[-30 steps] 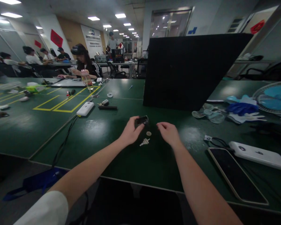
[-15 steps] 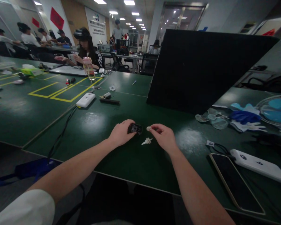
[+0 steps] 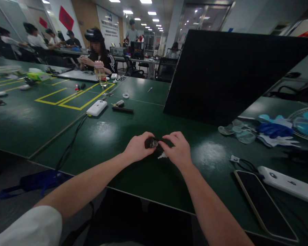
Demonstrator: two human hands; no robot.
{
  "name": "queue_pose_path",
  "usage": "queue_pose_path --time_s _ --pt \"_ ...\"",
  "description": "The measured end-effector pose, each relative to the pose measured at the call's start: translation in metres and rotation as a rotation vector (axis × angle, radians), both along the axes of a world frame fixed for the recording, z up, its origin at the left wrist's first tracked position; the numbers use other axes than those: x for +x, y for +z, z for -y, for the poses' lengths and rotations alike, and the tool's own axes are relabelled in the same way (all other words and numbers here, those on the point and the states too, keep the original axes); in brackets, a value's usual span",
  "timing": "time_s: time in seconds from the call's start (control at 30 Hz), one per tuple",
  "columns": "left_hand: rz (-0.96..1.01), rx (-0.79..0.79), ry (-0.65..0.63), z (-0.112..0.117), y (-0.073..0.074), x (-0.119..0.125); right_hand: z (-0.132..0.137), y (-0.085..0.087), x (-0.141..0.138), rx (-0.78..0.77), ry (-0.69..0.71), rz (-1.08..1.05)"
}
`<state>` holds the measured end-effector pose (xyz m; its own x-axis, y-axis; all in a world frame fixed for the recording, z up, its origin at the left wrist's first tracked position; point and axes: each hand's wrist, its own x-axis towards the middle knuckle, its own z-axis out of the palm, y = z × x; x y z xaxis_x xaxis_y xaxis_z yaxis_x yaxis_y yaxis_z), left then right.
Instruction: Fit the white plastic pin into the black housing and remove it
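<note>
Near the middle of the frame, the left hand (image 3: 137, 147) held a dark housing (image 3: 149, 142) just above the green surface (image 3: 133, 126), its grip pressed around the housing's sides with one end facing the right hand (image 3: 179, 150). That right grip was spread, thumb and forefinger apart with nothing visibly pinched between them; the thumb tip reached the housing's end, though whether it touched could not be told.

A round piece (image 3: 155, 144) showed at that end of the housing, seemingly set into it, so that much looked done. Whether it was fully seated was too small to judge. A pale part (image 3: 162, 155) lay loose on the surface below the right hand's fingers, partly hidden by them; it was apart from the housing, and joining the two, if they belonged together, had not been done.

Farther off, left of the frame's centre, a dark bar (image 3: 122, 109) and a small metal cylinder (image 3: 119, 103) lay side by side, away from both hands. Whether they had any part in the assembly could not be told. A phone (image 3: 265, 205) lay at lower right, well apart from the work.
</note>
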<state>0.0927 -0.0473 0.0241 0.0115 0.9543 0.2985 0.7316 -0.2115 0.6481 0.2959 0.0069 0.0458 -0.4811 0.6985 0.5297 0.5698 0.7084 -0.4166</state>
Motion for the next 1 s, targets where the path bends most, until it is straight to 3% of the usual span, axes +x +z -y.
queue_pose_path --time_s 0.17,0.33,0.43,0.53,0.67,0.87,1.0 --pt "-0.002 0.005 0.077 -0.002 -0.001 -0.005 0.003 0.007 0.018 -0.079 0.194 0.269" --pt "-0.019 -0.036 0.14 -0.003 0.001 -0.009 0.001 -0.003 0.013 -0.14 0.148 0.479" --pt "-0.04 -0.067 0.143 -0.001 0.003 -0.007 -0.001 -0.003 0.012 -0.2 0.078 0.351" --pt "-0.046 -0.101 0.121 0.0 0.005 -0.004 -0.001 0.001 0.012 -0.347 0.011 0.009" --pt "-0.034 -0.126 0.086 0.002 0.005 -0.001 0.002 0.0 0.007 -0.456 0.058 -0.334" --pt "0.06 -0.122 0.058 0.001 0.0 0.0 0.001 -0.008 0.001 -0.533 0.086 -0.321" --pt "0.135 -0.123 0.036 -0.001 -0.002 -0.003 0.002 -0.008 0.002 -0.465 0.103 -0.23"
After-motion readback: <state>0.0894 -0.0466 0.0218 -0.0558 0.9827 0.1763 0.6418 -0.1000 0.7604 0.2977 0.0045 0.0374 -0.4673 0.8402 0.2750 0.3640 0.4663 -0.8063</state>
